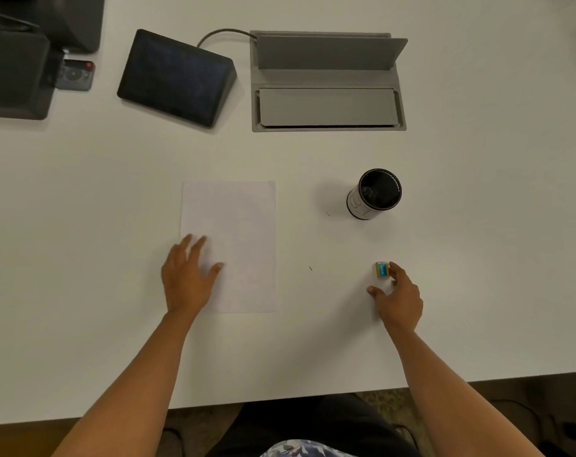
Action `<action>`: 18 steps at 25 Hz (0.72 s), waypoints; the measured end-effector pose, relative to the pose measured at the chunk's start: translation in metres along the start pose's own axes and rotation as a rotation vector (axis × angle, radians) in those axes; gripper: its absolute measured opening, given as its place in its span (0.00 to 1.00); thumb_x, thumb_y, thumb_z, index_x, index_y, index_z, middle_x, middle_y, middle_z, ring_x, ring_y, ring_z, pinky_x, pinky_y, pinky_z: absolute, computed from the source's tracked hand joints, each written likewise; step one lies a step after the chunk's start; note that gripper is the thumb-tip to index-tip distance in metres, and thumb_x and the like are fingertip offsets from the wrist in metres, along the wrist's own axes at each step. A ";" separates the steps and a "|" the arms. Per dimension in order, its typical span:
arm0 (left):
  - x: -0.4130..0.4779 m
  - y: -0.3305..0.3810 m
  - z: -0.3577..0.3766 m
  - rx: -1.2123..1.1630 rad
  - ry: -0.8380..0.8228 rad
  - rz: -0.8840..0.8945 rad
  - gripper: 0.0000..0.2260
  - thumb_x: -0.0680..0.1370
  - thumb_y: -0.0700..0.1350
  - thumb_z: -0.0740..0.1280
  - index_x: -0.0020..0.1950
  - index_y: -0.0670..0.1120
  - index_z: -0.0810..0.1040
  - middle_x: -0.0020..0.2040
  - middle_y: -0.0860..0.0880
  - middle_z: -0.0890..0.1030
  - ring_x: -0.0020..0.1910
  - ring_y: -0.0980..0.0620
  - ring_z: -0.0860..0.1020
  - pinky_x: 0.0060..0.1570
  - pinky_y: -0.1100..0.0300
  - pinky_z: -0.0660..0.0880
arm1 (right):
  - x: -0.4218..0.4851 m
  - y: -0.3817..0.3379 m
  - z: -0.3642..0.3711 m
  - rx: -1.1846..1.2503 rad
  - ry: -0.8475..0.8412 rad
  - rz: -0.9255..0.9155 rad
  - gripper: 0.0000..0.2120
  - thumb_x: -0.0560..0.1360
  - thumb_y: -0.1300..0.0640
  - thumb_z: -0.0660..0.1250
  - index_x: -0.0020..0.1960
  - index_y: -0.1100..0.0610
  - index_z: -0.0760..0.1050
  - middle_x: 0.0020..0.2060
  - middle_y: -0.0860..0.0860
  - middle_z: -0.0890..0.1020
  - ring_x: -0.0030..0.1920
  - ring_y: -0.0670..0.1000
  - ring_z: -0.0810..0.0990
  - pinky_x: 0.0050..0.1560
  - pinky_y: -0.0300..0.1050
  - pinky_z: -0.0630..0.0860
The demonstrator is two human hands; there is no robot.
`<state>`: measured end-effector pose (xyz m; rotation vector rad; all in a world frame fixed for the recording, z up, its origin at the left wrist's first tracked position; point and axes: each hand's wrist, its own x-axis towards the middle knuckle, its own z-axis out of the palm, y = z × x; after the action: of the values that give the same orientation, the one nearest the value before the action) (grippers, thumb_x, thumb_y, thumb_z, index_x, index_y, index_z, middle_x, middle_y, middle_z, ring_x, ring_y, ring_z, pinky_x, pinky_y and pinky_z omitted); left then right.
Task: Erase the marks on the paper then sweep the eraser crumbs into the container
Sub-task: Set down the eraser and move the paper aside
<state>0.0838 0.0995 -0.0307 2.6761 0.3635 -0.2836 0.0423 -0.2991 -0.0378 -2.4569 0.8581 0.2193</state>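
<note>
A white sheet of paper [237,232] lies flat on the white table [115,199]; any marks on it are too faint to make out. My left hand [187,275] rests flat on the sheet's lower left corner, fingers spread. A small eraser [381,269] in a blue and yellow sleeve stands on the table to the right. My right hand [398,298] is just behind it, one fingertip touching its right side, thumb apart, not closed around it. A black-lined cylindrical container [375,192] stands upright beyond the eraser.
At the back stand a dark tablet-like screen [176,77] and a grey cable box [328,82] with its lid raised. Dark equipment [19,61] fills the far left corner. Two tiny dark specks [310,268] lie between paper and eraser. The table's front edge runs near my body.
</note>
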 end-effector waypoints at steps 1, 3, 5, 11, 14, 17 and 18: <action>-0.003 -0.001 0.005 0.034 -0.095 0.069 0.33 0.77 0.59 0.69 0.79 0.54 0.63 0.80 0.49 0.58 0.79 0.42 0.54 0.74 0.41 0.54 | 0.000 0.000 0.000 0.002 0.006 -0.005 0.32 0.67 0.54 0.77 0.67 0.49 0.69 0.59 0.48 0.80 0.57 0.55 0.76 0.55 0.55 0.74; -0.006 -0.003 0.016 0.089 -0.249 0.077 0.36 0.77 0.63 0.65 0.81 0.58 0.54 0.82 0.52 0.48 0.81 0.46 0.45 0.76 0.40 0.44 | -0.001 -0.001 0.000 0.009 0.010 -0.006 0.32 0.67 0.54 0.77 0.67 0.49 0.69 0.58 0.49 0.80 0.57 0.55 0.76 0.55 0.55 0.74; -0.008 -0.002 0.023 0.124 -0.311 0.036 0.38 0.77 0.66 0.61 0.81 0.59 0.47 0.82 0.53 0.42 0.80 0.47 0.41 0.75 0.39 0.40 | -0.002 -0.001 -0.001 0.008 0.005 -0.011 0.31 0.67 0.53 0.77 0.67 0.49 0.69 0.58 0.49 0.80 0.57 0.55 0.76 0.55 0.55 0.74; -0.003 0.003 0.027 0.122 -0.324 0.012 0.38 0.77 0.66 0.61 0.81 0.59 0.44 0.82 0.53 0.40 0.80 0.46 0.40 0.75 0.37 0.40 | 0.000 0.002 -0.003 -0.024 -0.011 -0.021 0.31 0.67 0.51 0.77 0.67 0.49 0.69 0.56 0.49 0.81 0.55 0.54 0.77 0.54 0.54 0.74; -0.003 0.004 0.025 0.094 -0.304 0.013 0.39 0.77 0.66 0.62 0.81 0.58 0.45 0.82 0.52 0.40 0.80 0.46 0.39 0.74 0.38 0.37 | 0.002 0.000 -0.006 -0.011 -0.042 -0.018 0.33 0.66 0.49 0.77 0.67 0.48 0.68 0.57 0.48 0.80 0.56 0.53 0.77 0.56 0.54 0.74; -0.007 0.002 0.025 0.109 -0.319 0.058 0.39 0.77 0.67 0.61 0.81 0.58 0.45 0.82 0.52 0.40 0.80 0.47 0.39 0.74 0.38 0.37 | 0.012 -0.011 -0.016 0.017 -0.075 0.031 0.38 0.62 0.43 0.78 0.68 0.46 0.67 0.60 0.45 0.78 0.60 0.53 0.76 0.59 0.54 0.71; -0.008 0.001 0.026 0.123 -0.334 0.069 0.40 0.76 0.67 0.61 0.81 0.58 0.44 0.82 0.52 0.40 0.80 0.47 0.39 0.74 0.38 0.37 | 0.016 -0.017 -0.020 0.025 -0.070 0.041 0.40 0.61 0.41 0.78 0.69 0.46 0.66 0.62 0.45 0.77 0.61 0.53 0.75 0.60 0.53 0.70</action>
<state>0.0731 0.0863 -0.0513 2.6866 0.1546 -0.7397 0.0654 -0.3070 -0.0186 -2.3951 0.8771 0.3057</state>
